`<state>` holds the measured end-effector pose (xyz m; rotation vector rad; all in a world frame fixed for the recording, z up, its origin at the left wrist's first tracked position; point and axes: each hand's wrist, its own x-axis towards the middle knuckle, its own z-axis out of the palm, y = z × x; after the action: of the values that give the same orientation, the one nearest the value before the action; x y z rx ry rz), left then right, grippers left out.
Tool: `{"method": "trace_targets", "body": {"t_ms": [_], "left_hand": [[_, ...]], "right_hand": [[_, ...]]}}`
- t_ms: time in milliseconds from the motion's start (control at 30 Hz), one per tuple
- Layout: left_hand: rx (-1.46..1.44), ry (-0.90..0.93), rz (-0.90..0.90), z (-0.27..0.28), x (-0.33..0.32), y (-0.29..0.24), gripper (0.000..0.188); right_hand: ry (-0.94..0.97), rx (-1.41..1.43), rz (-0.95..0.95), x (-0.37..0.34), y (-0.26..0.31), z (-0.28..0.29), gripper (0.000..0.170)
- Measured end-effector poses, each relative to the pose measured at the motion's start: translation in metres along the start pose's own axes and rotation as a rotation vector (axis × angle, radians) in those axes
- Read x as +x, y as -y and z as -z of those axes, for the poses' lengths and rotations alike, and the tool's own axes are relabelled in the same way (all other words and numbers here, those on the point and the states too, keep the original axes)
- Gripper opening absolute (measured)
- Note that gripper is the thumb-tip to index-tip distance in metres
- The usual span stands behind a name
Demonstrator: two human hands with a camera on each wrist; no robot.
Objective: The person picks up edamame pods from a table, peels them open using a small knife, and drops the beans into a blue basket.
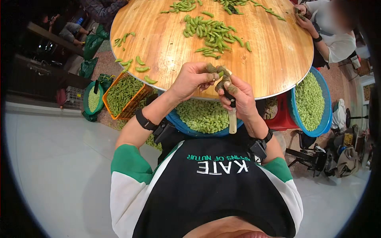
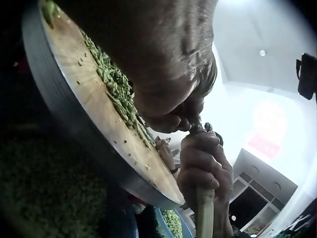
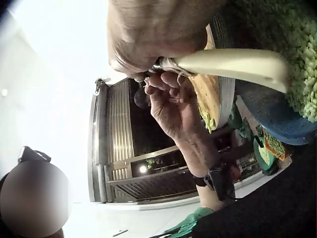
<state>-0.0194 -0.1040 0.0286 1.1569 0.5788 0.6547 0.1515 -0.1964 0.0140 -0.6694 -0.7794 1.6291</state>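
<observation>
Over the table's near edge, my left hand [image 1: 191, 82] pinches a small green bean pod [image 1: 221, 74] between thumb and fingers. Close against it, my right hand [image 1: 241, 94] grips a tool with a pale handle [image 1: 232, 122] that points down toward me. The tool's working end is hidden among the fingers. Greenish-brown stains or coverings show on the right fingertips. In the right wrist view the handle [image 3: 233, 67] sticks out from the curled right hand [image 3: 153, 37], with the left hand [image 3: 171, 106] facing it. Below both hands sits a blue basin [image 1: 171, 119] of shelled green beans [image 1: 204, 116].
Bean pods [image 1: 210, 33] lie heaped on the round wooden table [image 1: 154, 43]. An orange crate [image 1: 106, 102] of pods stands at the left. Another blue basin [image 1: 293, 104] of beans is at the right, near a red stool [image 1: 282, 115]. Another person [image 1: 331, 33] sits across the table's right side.
</observation>
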Motion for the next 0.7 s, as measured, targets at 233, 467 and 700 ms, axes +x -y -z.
{"method": "trace_targets", "body": {"t_ms": [233, 467, 700], "left_hand": [[-0.284, 0.126, 0.187, 0.009, 0.001, 0.005, 0.012], [-0.536, 0.265, 0.255, 0.016, 0.001, 0.031, 0.023], [0.334, 0.055, -0.228, -0.002, -0.010, 0.006, 0.015]], "right_hand": [[-0.001, 0.029, -0.036, -0.003, 0.003, 0.003, 0.026], [0.083, 0.192, -0.143, -0.008, 0.001, 0.006, 0.030], [0.008, 0.463, -0.230, -0.009, -0.005, 0.009, 0.033]]}}
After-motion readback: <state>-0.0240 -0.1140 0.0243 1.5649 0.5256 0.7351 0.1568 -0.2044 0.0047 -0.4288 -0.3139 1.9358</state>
